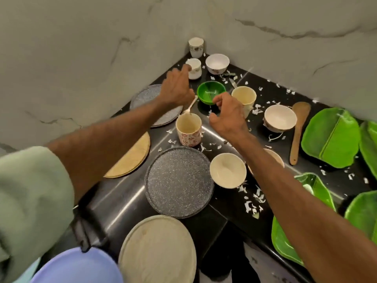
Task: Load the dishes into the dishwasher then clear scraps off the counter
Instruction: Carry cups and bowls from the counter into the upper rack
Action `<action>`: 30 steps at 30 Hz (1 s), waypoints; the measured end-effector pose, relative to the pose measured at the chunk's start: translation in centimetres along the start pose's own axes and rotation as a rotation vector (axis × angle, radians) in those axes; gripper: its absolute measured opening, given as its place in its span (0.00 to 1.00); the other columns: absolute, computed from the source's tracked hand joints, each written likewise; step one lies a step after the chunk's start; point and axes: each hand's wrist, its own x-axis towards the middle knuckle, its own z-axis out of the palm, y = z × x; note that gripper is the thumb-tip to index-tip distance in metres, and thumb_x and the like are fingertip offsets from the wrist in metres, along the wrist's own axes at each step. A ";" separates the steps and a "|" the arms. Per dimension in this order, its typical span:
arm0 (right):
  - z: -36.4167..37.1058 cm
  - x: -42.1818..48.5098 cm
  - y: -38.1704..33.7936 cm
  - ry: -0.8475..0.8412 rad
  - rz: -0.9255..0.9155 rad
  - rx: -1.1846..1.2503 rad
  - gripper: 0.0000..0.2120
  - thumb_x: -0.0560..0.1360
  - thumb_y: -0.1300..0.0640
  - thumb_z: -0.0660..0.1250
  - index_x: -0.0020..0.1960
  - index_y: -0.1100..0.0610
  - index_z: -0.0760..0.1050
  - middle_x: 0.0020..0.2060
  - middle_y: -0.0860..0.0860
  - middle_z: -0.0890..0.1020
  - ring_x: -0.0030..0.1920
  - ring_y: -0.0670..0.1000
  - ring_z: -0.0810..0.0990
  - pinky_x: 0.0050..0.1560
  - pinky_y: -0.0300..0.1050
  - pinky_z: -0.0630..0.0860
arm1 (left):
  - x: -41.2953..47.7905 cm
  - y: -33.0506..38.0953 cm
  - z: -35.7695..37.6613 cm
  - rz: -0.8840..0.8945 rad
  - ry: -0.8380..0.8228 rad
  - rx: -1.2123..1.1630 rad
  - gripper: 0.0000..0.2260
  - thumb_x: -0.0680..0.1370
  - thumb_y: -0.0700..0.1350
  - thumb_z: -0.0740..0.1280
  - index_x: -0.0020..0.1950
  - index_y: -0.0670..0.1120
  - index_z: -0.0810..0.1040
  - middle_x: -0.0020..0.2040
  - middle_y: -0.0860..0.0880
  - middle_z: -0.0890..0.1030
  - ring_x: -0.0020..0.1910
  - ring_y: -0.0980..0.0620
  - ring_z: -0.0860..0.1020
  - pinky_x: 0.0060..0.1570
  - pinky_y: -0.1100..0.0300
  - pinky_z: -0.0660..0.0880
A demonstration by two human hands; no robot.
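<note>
Black counter (126,201) in a wall corner, crowded. Five green leaf plates (330,137) along the right side, some cut by the frame. Five round plates on the left and near side: two grey speckled (179,181), one tan (132,158), one cream (157,250), one lilac (77,266). Five bowls: four white (280,117), one green bowl (211,94). Four cups. One wooden spatula (299,129), one spoon (190,106). White scraps (253,207) scattered all over. Left hand (177,88) stretched toward the corner, forefinger touching the back cup (194,68), holding nothing; spoon just beside it. Right hand (228,115) just in front of the green bowl, fingers loosely curled and apart, gripping nothing. Cream cup (243,98) just behind it, patterned cup (188,129) between both wrists.
</note>
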 end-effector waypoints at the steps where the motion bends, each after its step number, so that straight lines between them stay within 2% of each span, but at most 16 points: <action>1: 0.2 0.8 0.2 0.008 -0.003 0.003 0.20 0.72 0.61 0.73 0.62 0.56 0.74 0.56 0.52 0.79 0.57 0.50 0.76 0.57 0.45 0.76 | 1.6 -0.2 0.6 -0.001 -0.007 0.027 0.33 0.74 0.47 0.71 0.77 0.47 0.62 0.67 0.37 0.72 0.66 0.38 0.71 0.65 0.44 0.71; 6: 1.4 5.5 1.1 0.013 0.015 -0.019 0.20 0.70 0.64 0.70 0.61 0.57 0.74 0.57 0.53 0.78 0.56 0.52 0.76 0.57 0.49 0.77 | 8.0 -0.5 4.0 -0.067 -0.063 0.076 0.40 0.73 0.52 0.73 0.80 0.53 0.55 0.72 0.35 0.68 0.72 0.33 0.66 0.69 0.39 0.66; 10: 1.7 10.6 1.2 0.036 -0.055 -0.010 0.19 0.70 0.65 0.69 0.61 0.59 0.75 0.56 0.54 0.79 0.55 0.52 0.77 0.56 0.48 0.77 | 12.5 -1.1 6.4 -0.134 -0.113 0.014 0.47 0.70 0.54 0.76 0.81 0.50 0.51 0.71 0.35 0.70 0.71 0.33 0.67 0.68 0.40 0.67; 12: 1.8 13.6 1.4 0.065 -0.076 -0.011 0.19 0.70 0.66 0.69 0.61 0.59 0.76 0.56 0.54 0.80 0.55 0.52 0.78 0.56 0.47 0.77 | 14.4 -1.7 7.1 -0.176 -0.123 -0.035 0.48 0.68 0.57 0.78 0.80 0.50 0.54 0.71 0.36 0.71 0.70 0.33 0.69 0.67 0.41 0.69; 17: 2.4 21.4 1.5 0.050 -0.080 -0.068 0.19 0.69 0.64 0.71 0.59 0.56 0.77 0.55 0.52 0.80 0.54 0.51 0.78 0.50 0.43 0.77 | 17.1 -2.1 8.1 -0.166 -0.095 -0.074 0.36 0.72 0.67 0.71 0.72 0.46 0.70 0.68 0.40 0.75 0.67 0.37 0.74 0.62 0.46 0.73; 21: 2.6 26.3 1.5 -0.026 -0.072 -0.126 0.15 0.70 0.64 0.70 0.57 0.57 0.79 0.54 0.54 0.81 0.51 0.50 0.77 0.46 0.40 0.70 | 17.9 -3.0 9.1 -0.198 -0.019 -0.096 0.24 0.77 0.57 0.70 0.66 0.43 0.77 0.65 0.41 0.79 0.62 0.38 0.78 0.60 0.47 0.76; 24: 3.7 28.9 1.6 -0.085 -0.056 -0.182 0.17 0.71 0.64 0.69 0.59 0.59 0.79 0.57 0.55 0.80 0.53 0.53 0.79 0.49 0.42 0.73 | 18.1 -4.0 9.6 -0.200 0.034 -0.098 0.19 0.76 0.53 0.72 0.64 0.45 0.79 0.64 0.41 0.80 0.63 0.38 0.78 0.60 0.45 0.77; 27: 5.4 31.5 1.7 -0.144 -0.055 -0.247 0.21 0.72 0.64 0.71 0.65 0.59 0.76 0.61 0.58 0.78 0.60 0.57 0.78 0.55 0.47 0.75 | 18.2 -4.6 9.6 -0.174 0.092 -0.114 0.19 0.76 0.54 0.73 0.61 0.44 0.81 0.61 0.42 0.81 0.59 0.39 0.80 0.57 0.45 0.79; 30: 7.7 34.4 1.6 -0.211 -0.056 -0.321 0.29 0.73 0.62 0.72 0.71 0.61 0.68 0.65 0.61 0.75 0.64 0.62 0.76 0.60 0.52 0.76 | 17.7 -5.8 8.7 -0.163 0.161 -0.160 0.20 0.76 0.57 0.72 0.59 0.44 0.82 0.57 0.43 0.83 0.55 0.40 0.81 0.53 0.46 0.80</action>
